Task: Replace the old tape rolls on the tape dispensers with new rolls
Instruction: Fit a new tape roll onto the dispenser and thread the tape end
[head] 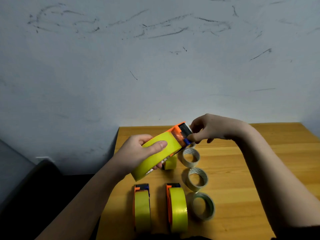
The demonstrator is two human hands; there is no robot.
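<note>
Yellow-green tape dispenser point(161, 153) held above wooden surface point(242, 170).
Left hand point(138, 153) fingers curled round its roll, thumb across the top; right hand point(211, 129) fingers pinching its orange-and-blue far end. Below: two more loaded dispensers point(142, 208) point(177, 207) near, a fourth point(170, 162) half hidden under the held one, clear tape rolls point(197, 179) lined up right.

Two dispensers point(142, 207) point(177, 207) sit side by side at the table's point(242, 170) near edge; right of them, loose rolls point(197, 179) run in a line toward the wall point(155, 66).
</note>
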